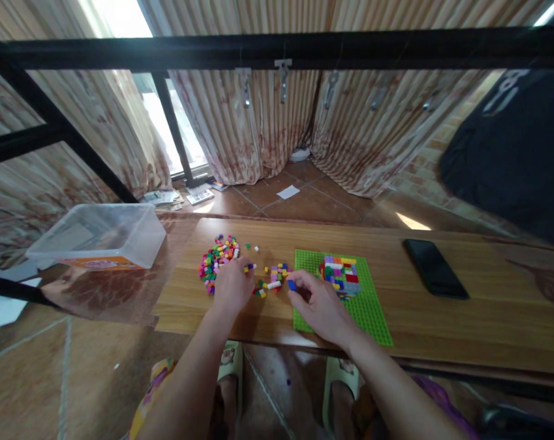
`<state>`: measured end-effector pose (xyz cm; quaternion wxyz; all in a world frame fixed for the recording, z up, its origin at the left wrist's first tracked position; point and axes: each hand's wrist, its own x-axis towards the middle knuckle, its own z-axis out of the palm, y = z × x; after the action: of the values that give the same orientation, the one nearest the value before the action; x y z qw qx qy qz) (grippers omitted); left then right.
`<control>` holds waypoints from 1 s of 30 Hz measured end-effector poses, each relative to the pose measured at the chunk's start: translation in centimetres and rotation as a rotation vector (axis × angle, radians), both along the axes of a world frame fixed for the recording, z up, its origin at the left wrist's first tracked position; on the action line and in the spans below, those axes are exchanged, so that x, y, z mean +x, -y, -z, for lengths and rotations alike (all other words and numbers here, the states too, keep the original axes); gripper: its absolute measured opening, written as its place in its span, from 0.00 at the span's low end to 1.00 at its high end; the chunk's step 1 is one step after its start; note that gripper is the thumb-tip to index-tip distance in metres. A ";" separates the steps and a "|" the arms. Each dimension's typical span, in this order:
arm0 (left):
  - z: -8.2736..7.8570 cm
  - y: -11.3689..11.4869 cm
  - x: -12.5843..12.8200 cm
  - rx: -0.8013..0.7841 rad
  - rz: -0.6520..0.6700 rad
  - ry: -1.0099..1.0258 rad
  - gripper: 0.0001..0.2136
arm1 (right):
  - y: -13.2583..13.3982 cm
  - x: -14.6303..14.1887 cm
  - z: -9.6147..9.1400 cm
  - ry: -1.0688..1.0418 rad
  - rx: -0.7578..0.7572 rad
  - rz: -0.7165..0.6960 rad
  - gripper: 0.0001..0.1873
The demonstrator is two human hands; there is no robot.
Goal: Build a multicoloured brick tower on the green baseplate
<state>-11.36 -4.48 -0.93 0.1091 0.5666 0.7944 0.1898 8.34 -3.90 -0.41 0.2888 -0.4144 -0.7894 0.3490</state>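
Observation:
A green baseplate (371,308) lies on the wooden table, with a patch of coloured bricks (341,275) built on its far half. My right hand (320,305) rests at the plate's left edge, fingers pinched on a small blue brick (291,285). My left hand (231,284) is closed over the near edge of a pile of loose coloured bricks (215,256), with a small yellow and purple brick (249,267) at its fingertips. More loose bricks (277,275) lie between my hands.
A clear plastic tub (100,235) stands off the table's left end. A black phone (435,267) lies flat at the right. The wooden table (488,318) ends just before my knees. A black metal frame (277,49) crosses overhead. Curtains hang behind.

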 end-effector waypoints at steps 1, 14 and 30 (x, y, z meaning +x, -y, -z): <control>0.0 0.1 0.0 -0.009 0.003 -0.027 0.12 | 0.1 0.1 0.1 -0.004 -0.008 -0.004 0.10; -0.6 0.5 0.0 -0.049 -0.014 -0.158 0.15 | 0.3 2.1 -1.5 -0.226 -0.164 -0.041 0.20; -1.6 0.1 0.8 0.039 -0.019 -0.120 0.13 | -4.8 10.0 -0.5 -0.385 0.009 0.521 0.19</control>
<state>-10.58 -4.57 0.66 0.0484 0.5714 0.8010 0.1722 18.33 0.90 0.09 0.5144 -0.5276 -0.5892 0.3316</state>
